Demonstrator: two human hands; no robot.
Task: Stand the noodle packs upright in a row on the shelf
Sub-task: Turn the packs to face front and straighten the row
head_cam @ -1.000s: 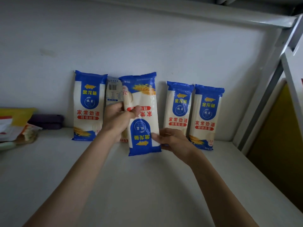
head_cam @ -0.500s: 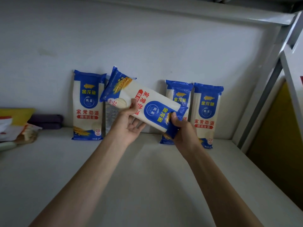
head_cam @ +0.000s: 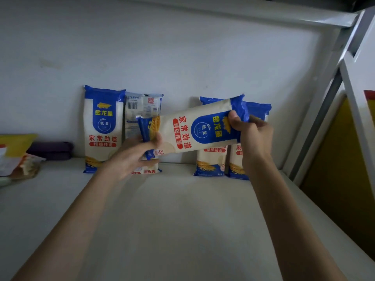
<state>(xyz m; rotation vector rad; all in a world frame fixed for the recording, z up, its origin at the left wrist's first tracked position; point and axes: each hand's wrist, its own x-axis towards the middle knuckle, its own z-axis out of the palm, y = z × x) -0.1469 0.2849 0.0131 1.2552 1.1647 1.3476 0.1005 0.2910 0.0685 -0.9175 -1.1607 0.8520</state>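
I hold a blue-and-white noodle pack almost level above the white shelf, its logo end tilted up to the right. My left hand grips its lower left end and my right hand grips its upper right end. Against the back wall stand an upright pack at the left, a second pack showing its barcode side beside it, and two more upright packs at the right, partly hidden by the held pack and my right hand.
A dark purple roll and yellow and white packaging lie at the shelf's left end. A metal frame post rises at the right, with a yellow panel beyond it. The upper shelf runs overhead.
The held pack, upside down a second ago, has been turned clockwise past level. Its logo end now points up to the right. My right hand rose with it and my left hand dropped.
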